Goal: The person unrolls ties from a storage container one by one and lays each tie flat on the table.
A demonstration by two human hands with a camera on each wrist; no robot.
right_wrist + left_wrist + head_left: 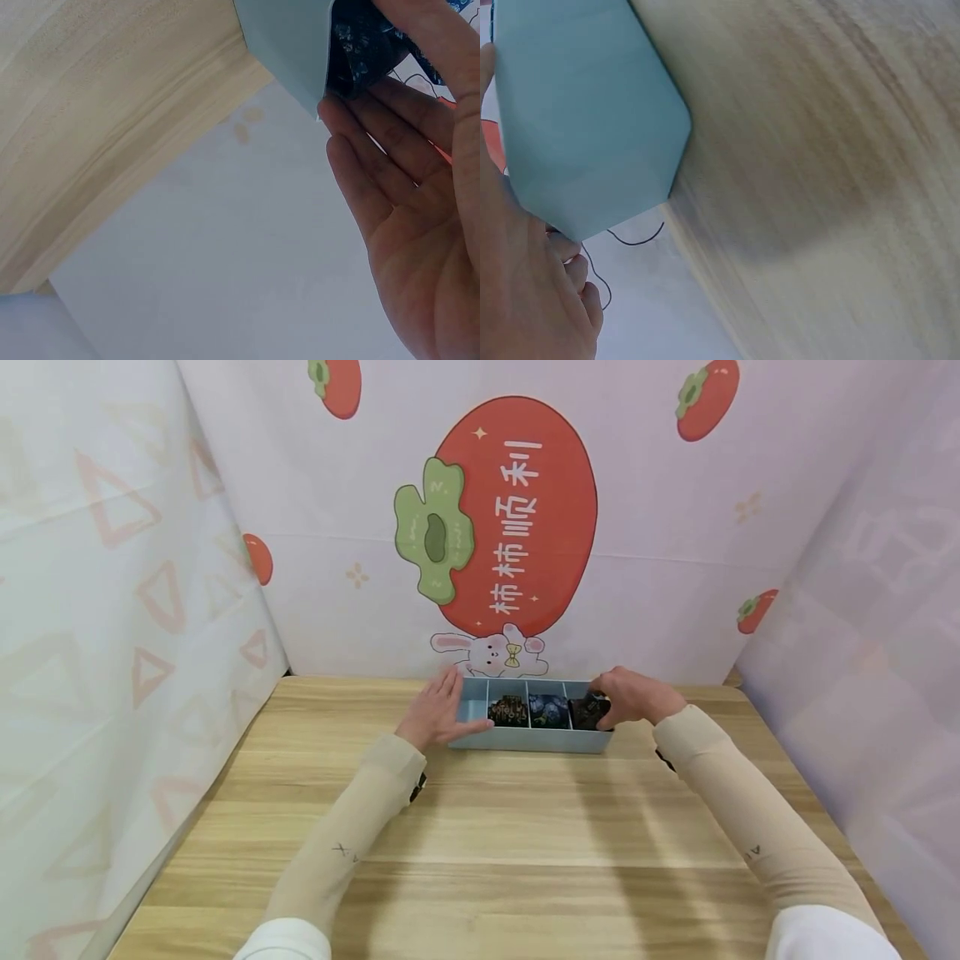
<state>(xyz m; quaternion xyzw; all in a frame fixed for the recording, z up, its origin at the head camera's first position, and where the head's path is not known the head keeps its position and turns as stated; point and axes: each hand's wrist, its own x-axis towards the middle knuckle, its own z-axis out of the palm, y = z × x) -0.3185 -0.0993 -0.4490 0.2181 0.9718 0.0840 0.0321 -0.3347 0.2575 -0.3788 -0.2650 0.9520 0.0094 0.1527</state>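
Note:
A pale blue divided box point(532, 741) stands against the back wall, its compartments side by side. My left hand point(438, 710) lies at its left end, fingers extended and thumb over the front rim by the bare left compartment. A black cloth bundle with gold print point(508, 712) and a dark blue patterned one point(548, 711) fill the middle compartments. In the rightmost, my right hand point(633, 695) holds a dark patterned folded cloth point(587, 712) between thumb and fingers. The right wrist view shows that cloth point(364, 49) at the box's end, partly hidden by the thumb.
The wooden table point(510, 835) stretches from the box toward me. Behind the box hangs a white curtain point(637, 610) printed with persimmons and a rabbit. Fabric side walls point(847, 693) border the table left and right.

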